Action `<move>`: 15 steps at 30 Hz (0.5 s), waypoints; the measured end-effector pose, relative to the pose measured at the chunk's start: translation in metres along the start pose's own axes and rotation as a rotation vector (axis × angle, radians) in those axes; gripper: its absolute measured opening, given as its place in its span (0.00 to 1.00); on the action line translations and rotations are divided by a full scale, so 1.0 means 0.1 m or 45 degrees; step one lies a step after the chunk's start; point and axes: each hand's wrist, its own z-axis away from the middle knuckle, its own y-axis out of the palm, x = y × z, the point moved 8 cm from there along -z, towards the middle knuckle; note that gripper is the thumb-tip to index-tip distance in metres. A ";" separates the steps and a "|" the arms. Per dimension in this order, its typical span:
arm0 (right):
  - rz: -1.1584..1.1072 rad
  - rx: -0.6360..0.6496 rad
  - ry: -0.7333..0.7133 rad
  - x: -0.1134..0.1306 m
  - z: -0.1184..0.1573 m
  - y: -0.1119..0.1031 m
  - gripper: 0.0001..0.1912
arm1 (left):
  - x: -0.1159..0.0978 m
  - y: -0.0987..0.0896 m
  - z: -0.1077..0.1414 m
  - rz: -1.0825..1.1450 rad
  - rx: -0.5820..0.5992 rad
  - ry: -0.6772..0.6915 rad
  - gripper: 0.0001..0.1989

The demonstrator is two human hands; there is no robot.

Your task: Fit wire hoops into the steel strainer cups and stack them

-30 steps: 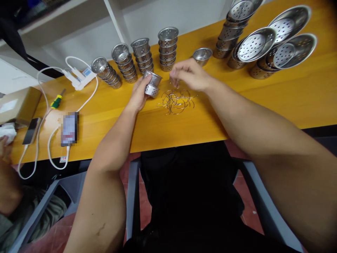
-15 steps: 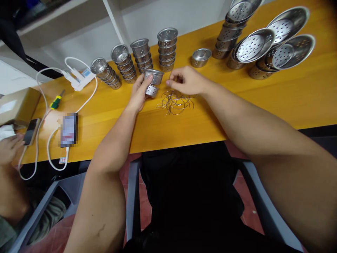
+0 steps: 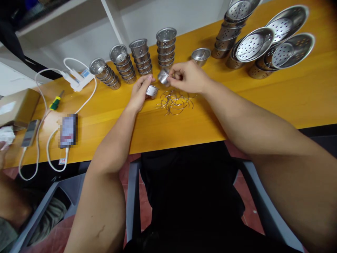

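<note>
Across the orange worktop (image 3: 171, 131), near edge runs under both your forearms; bare strip between that edge and the wire pile (image 3: 176, 102), more open wood right of your right hand (image 3: 188, 75). Back side is tighter: four cup stacks (image 3: 165, 45) left of centre, single cup (image 3: 200, 55) just behind your right hand, wide-rimmed strainers (image 3: 254, 45) at right. Far left has phone (image 3: 68, 130), white cable, power strip (image 3: 83, 81), screwdriver (image 3: 55, 103).

Wood is smooth, glossy, faintly grained. Cups are shiny metal, round, the stacked ones punched with holes; wires are thin, curved, loosely tangled.

Your right hand is narrow, thumb and fingers pinching the rim side of a small metal cup (image 3: 163, 77), tilted, slightly blurred, behind the pile. Your left hand (image 3: 140, 93) is curled at a perforated cup (image 3: 152, 91), just left of the pile; can't tell if it's gripped.
</note>
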 end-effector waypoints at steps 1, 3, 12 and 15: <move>0.130 0.007 0.071 0.00 0.01 -0.07 0.10 | 0.01 0.00 0.00 -0.005 0.001 -0.014 0.54; 0.402 0.046 0.228 -0.02 0.04 -0.20 0.06 | 0.00 0.00 0.02 -0.021 0.008 -0.036 0.54; 0.629 0.002 0.545 -0.25 0.04 -0.31 0.20 | -0.02 0.00 0.03 -0.046 -0.028 -0.027 0.54; 0.640 -0.062 0.635 -0.37 0.00 -0.31 0.22 | -0.02 0.01 0.02 -0.043 -0.018 -0.011 0.52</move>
